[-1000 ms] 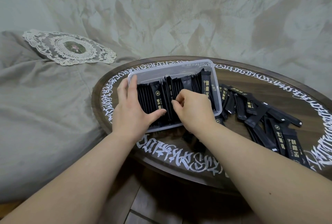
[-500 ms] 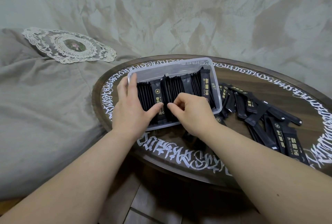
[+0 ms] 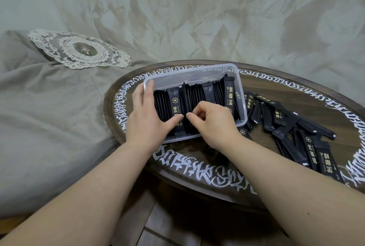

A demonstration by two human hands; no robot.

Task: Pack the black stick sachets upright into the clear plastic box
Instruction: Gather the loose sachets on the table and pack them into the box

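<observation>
A clear plastic box stands on the round table, tilted toward me, with a row of black stick sachets standing on edge inside it. My left hand lies flat against the box's left end, thumb pressed on the sachets' near ends. My right hand rests on the middle of the row, fingers curled and pinching the near end of one sachet. A loose pile of sachets lies on the table to the right of the box.
The dark wooden round table has white script around its rim. A grey bedcover with a lace doily lies at the left. Tiled floor shows below the table's near edge.
My right hand has shifted slightly left along the row, its fingertips now meeting my left thumb. The box and my left hand have stayed in place.
</observation>
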